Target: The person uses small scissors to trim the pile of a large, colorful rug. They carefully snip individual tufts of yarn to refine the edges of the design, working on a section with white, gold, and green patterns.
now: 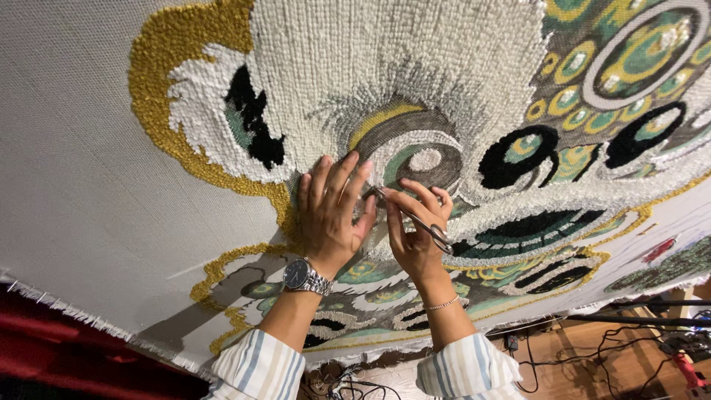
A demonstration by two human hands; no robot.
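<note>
At the rug's (89,185) middle: both hands work by the grey swirl (415,152)
Left hand (329,215): spread flat on the pile, fingers wide, holding nothing
Right hand (416,233): gripping scissors (415,220), tips at the swirl's lower left edge
Watch (305,276): on the left wrist
Risk: the tips could likely snip backing or neighbouring yarn if the flat hand slips

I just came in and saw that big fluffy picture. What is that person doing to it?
A person is working on a large tufted rug stretched on cloth, patterned in white, gold, green and black. The left hand presses flat on the yarn. The right hand holds small metal scissors, tips at the yarn beside the left fingers. Cables lie on the wooden floor below.
</note>
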